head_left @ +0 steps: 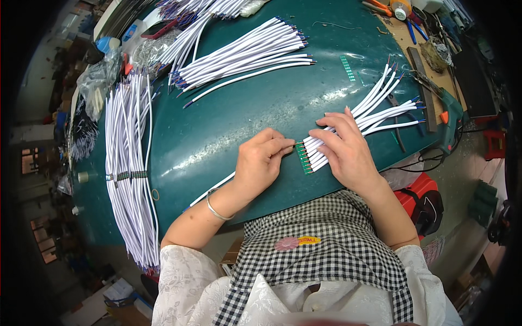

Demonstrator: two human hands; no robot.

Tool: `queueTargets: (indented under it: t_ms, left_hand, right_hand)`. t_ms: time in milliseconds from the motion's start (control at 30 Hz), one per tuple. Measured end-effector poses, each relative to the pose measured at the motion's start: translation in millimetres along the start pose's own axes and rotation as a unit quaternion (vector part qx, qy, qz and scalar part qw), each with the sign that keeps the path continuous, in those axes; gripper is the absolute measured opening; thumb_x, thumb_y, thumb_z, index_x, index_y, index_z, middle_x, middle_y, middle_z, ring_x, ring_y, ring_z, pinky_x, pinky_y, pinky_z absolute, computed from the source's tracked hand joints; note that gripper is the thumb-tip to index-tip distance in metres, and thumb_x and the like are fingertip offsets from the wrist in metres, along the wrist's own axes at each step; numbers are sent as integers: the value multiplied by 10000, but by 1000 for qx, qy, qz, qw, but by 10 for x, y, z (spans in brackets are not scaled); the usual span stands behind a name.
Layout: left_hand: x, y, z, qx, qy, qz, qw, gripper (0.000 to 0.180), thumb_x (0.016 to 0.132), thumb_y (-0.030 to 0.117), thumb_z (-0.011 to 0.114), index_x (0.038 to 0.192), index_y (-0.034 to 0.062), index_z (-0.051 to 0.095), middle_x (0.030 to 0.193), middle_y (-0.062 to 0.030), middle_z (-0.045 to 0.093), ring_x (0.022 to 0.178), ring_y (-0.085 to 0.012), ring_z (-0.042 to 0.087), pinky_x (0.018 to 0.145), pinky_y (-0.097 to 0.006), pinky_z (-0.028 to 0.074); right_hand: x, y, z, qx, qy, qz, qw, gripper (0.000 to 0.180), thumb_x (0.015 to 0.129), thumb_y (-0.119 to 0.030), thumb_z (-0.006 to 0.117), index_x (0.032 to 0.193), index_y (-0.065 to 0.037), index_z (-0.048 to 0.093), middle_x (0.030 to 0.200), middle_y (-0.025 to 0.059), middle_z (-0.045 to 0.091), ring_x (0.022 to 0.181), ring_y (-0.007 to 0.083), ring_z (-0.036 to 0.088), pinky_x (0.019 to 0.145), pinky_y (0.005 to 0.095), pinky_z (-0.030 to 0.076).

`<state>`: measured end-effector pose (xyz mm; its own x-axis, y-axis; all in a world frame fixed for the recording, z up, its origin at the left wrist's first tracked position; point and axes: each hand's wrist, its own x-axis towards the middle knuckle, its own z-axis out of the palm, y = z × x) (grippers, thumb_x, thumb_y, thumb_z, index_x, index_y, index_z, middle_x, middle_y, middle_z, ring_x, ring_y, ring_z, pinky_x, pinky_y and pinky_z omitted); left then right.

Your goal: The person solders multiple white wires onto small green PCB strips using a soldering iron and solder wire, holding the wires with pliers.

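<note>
My left hand (260, 160) is closed in a pinch at the upper left corner of a small green circuit board strip (303, 161). A white cable (213, 190) runs under my left wrist in line with that pinch; its middle is hidden by the hand. Several white cables (375, 111) lie side by side, their left ends meeting the strip with bits of bare copper. Over these cables bends my right hand (348, 152), its thumb and fingers gripping them close to the strip. Their far ends fan out to the right, showing brown and blue wire tips.
On the green table (244, 108), a tied bundle of white cables (128, 168) lies left and a loose pile (244, 54) lies further back. Another green board strip (348, 68) lies back right. Dark-handled pliers (399, 122) and a green soldering gun (448, 117) are at the right edge.
</note>
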<state>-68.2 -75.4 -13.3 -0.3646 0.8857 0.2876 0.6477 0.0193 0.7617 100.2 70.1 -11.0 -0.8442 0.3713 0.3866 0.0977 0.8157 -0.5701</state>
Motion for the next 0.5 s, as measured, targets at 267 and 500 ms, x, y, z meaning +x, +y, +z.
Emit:
queueTargets:
  t_ms: [267, 500]
  left_hand:
    - [16, -53, -21, -22, -10, 6, 1000, 176, 789, -76, 721, 938, 13, 746, 848, -107, 672, 696, -226, 671, 601, -306, 534]
    - [-21, -80, -15, 7, -6, 48, 999, 185, 768, -77, 735, 927, 16, 747, 840, -107, 673, 674, -237, 676, 578, -313, 539]
  right_hand:
    - [-3, -3, -4, -1, 0, 4, 1000, 351, 757, 1, 719, 1097, -62, 662, 1135, 121, 594, 1136, 324, 568, 1121, 577, 362]
    - [-9, -17, 14, 0, 1, 4, 1000, 343, 753, 4, 720, 1085, -65, 667, 1131, 120, 594, 1136, 320, 569, 1121, 577, 363]
